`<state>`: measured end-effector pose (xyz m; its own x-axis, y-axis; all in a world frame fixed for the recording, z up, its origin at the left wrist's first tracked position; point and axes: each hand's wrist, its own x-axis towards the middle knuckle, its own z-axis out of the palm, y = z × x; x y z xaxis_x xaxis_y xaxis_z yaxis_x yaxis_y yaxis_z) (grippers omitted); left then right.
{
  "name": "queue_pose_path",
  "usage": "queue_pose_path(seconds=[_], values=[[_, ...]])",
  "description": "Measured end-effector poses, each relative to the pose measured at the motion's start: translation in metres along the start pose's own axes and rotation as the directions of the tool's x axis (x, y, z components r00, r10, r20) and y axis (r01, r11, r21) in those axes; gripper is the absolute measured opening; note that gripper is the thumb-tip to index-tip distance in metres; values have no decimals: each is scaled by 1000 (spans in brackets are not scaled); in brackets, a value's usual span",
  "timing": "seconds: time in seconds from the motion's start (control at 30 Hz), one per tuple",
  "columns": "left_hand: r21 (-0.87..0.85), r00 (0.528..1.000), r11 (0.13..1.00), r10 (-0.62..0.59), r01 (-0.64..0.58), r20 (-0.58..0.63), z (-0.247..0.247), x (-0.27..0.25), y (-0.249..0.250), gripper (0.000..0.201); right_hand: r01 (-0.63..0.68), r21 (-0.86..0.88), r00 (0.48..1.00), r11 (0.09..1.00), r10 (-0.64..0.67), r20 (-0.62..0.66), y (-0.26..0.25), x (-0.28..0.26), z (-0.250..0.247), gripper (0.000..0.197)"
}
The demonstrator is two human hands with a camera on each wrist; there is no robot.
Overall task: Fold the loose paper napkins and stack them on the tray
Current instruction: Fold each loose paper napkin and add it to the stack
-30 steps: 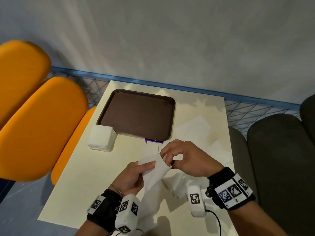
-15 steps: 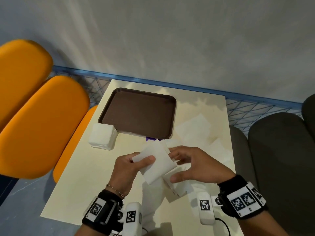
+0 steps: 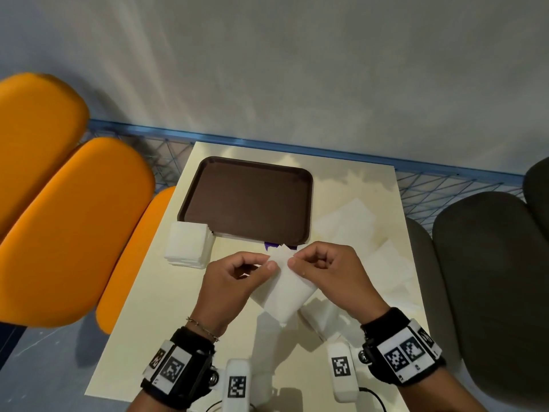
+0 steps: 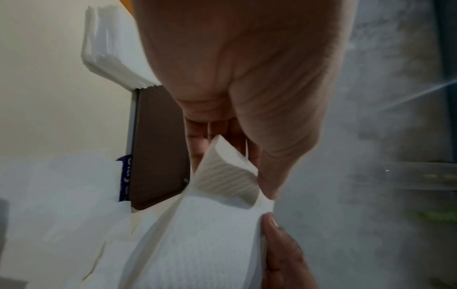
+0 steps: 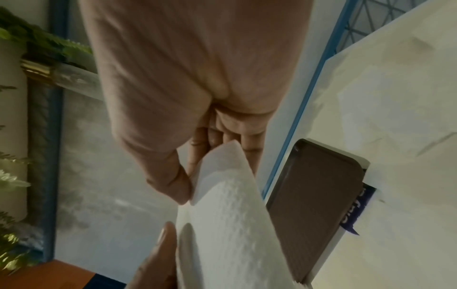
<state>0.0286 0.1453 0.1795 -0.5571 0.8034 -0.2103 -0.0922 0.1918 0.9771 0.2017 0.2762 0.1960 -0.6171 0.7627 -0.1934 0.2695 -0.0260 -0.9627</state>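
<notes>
Both the left hand [image 3: 237, 273] and the right hand [image 3: 323, 267] have their fingers pinched on the napkin's [image 3: 285, 292] top edge, lifted above the counter's [image 3: 166, 322] near middle, where uneven pulling risks a crooked fold or a tear.

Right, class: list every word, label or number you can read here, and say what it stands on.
Purple label under the tray: white letters, partly hidden and blurred, unreadable.
Wrist bands: black-and-white code squares, no words or numbers.
Nothing else bears text.
</notes>
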Motion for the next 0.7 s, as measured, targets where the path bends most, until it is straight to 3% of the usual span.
queue_pose_path(seconds=[0.33,0.57,0.7], values=[[-95,995,995,3,-12,-96,-14,0,4,9,89,9,996,996,-89,-15,-16,0,28,7],[-168,990,986,-7,-16,-138,-20,1,8,26,87,80,994,993,-81,-67,-18,2,39,16],[-102,992,993,39,-52,-122,-21,2,13,20,83,129,994,988,-73,-80,-20,4,41,21]])
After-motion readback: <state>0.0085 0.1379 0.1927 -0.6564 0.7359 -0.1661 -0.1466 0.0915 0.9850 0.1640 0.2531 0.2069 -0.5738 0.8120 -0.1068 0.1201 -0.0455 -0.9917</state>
